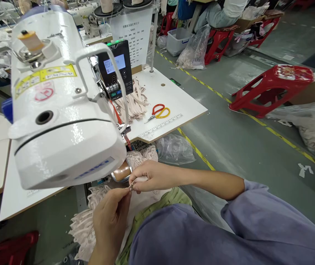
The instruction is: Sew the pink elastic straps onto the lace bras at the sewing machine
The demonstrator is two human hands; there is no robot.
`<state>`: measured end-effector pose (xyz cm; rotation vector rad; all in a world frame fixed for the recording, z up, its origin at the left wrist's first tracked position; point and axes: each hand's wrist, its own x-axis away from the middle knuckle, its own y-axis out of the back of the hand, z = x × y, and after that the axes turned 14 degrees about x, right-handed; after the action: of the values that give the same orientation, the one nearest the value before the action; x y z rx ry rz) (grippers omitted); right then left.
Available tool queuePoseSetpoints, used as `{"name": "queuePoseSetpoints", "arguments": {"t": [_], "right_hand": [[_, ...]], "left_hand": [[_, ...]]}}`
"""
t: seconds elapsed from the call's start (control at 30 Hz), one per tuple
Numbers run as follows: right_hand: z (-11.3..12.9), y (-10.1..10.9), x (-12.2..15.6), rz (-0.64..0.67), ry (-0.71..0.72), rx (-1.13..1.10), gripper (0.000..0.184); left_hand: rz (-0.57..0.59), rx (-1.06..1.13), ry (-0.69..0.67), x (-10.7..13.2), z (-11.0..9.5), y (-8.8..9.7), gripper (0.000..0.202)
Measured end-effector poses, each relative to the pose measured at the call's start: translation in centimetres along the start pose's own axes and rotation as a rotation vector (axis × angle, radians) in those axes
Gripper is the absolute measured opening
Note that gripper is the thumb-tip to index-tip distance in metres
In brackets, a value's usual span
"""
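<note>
My left hand (pixel 112 215) and my right hand (pixel 155 176) meet in front of the sewing machine's head (pixel 69 151), both closed in a pinch. Between their fingertips is a small pale strip of fabric (pixel 141 179), mostly hidden by the fingers. Just behind the hands is the metal and tan front end of the machine's arm (pixel 122 171). Pale pink lace garment pieces (pixel 87 224) hang below and to the left of my hands, and more lace (pixel 143 156) lies behind them. A green cloth (pixel 171 198) covers the lap.
On the white table (pixel 179 99) are red-and-yellow-handled scissors (pixel 158 112), a printed ruler (pixel 161 127) and a pile of beige straps (pixel 135 103). A control screen (pixel 115 68) stands behind the machine. Red stools (pixel 273 88) and plastic bags (pixel 175 149) stand around on the floor.
</note>
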<state>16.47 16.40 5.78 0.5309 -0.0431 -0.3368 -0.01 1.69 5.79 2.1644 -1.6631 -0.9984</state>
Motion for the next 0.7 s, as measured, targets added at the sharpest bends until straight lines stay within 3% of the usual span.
{"name": "queuePoseSetpoints", "arguments": {"t": [0.17, 0.23, 0.37, 0.43, 0.57, 0.7], "right_hand": [[0.4, 0.2, 0.0, 0.01, 0.025, 0.053, 0.016], [0.5, 0.2, 0.0, 0.002, 0.02, 0.104, 0.015], [0.3, 0.0, 0.3, 0.006, 0.014, 0.141, 0.017], [0.3, -0.3, 0.4, -0.008, 0.002, 0.132, 0.016], [0.8, -0.4, 0.1, -0.173, 0.062, 0.271, 0.014], [0.9, 0.4, -2.0, -0.203, 0.07, 0.425, 0.012]], "left_hand": [[0.002, 0.03, 0.06, -0.1, 0.0, 0.0, 0.004], [0.025, 0.011, 0.112, -0.3, 0.2, 0.2, 0.012], [0.249, -0.04, 0.145, -0.7, 0.8, 0.6, 0.022], [0.288, -0.081, 0.111, -0.7, 1.0, 0.5, 0.025], [0.18, -0.143, 0.055, -0.6, 0.9, 0.0, 0.025], [0.09, -0.151, 0.179, -0.9, 1.2, -0.3, 0.025]]}}
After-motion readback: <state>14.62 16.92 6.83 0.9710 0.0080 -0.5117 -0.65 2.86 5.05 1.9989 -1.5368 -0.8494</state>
